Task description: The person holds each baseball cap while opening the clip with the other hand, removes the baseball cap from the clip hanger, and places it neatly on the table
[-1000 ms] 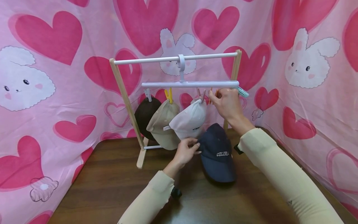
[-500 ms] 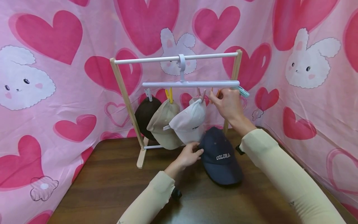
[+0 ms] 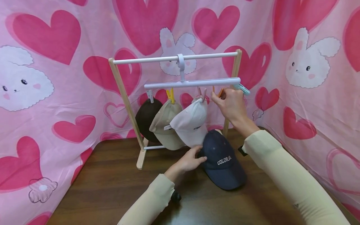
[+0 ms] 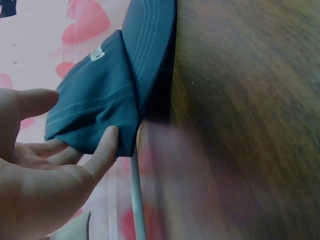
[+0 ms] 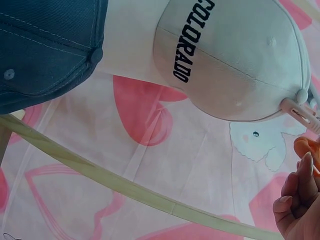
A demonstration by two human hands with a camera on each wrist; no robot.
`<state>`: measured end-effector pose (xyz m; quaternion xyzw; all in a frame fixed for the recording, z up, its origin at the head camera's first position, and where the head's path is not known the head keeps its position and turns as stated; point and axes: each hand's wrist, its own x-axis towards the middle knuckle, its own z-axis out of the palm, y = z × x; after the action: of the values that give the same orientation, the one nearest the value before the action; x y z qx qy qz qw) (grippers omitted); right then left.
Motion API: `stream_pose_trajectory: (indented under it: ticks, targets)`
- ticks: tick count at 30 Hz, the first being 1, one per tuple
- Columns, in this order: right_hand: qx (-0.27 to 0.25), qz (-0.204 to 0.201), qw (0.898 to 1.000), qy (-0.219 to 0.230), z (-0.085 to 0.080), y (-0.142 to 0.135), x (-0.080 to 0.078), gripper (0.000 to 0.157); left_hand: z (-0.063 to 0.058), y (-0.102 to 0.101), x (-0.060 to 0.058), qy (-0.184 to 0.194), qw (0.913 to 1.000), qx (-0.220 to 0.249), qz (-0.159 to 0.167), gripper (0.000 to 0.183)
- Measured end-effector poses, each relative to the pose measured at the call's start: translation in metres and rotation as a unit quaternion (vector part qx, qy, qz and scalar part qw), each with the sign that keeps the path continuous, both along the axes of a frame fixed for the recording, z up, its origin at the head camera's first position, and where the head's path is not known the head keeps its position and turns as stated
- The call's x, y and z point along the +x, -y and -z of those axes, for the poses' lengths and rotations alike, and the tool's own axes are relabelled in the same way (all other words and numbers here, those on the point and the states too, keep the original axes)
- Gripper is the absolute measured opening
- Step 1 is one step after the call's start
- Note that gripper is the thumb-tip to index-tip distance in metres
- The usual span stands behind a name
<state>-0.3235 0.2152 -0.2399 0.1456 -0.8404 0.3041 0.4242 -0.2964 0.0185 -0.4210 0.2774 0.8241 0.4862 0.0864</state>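
A navy cap with white lettering stands low over the table, tilted, its brim toward the front right. At its left side my left hand holds its edge, with a fingertip on the fabric and other fingers behind it in the left wrist view. Up at the right part of a white hanger, my right hand pinches an orange clothespin. Left of that hand, a white cap hangs from a pink clothespin.
A beige cap hangs from a yellow clothespin, and a dark brown cap from a grey one. A teal clothespin sits at the hanger's right end. The wooden rack stands on the brown table.
The navy cap has moved down and slightly right, its brim swinging right, and my left hand has followed it. The hanger's right end has risen a little. My right hand keeps the orange clothespin.
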Motion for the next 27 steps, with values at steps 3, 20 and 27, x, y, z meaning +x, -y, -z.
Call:
stream_pose_trajectory:
  ticks: [3, 20, 27]
  targets:
    - [0.0, 0.002, 1.0, -0.004, 0.0, 0.0, 0.0, 0.033, 0.0, 0.004, -0.001, -0.003, 0.9999, -0.009, 0.006, 0.056]
    - [-0.008, -0.003, 1.0, 0.004, 0.003, 0.0, -0.002, 0.033, -0.002, 0.05, -0.009, -0.04, 0.9982, 0.044, -0.007, 0.024]
    - [-0.012, -0.01, 1.0, 0.009, 0.004, 0.0, -0.002, 0.032, -0.013, 0.07, -0.008, -0.015, 0.9961, 0.083, -0.023, 0.024]
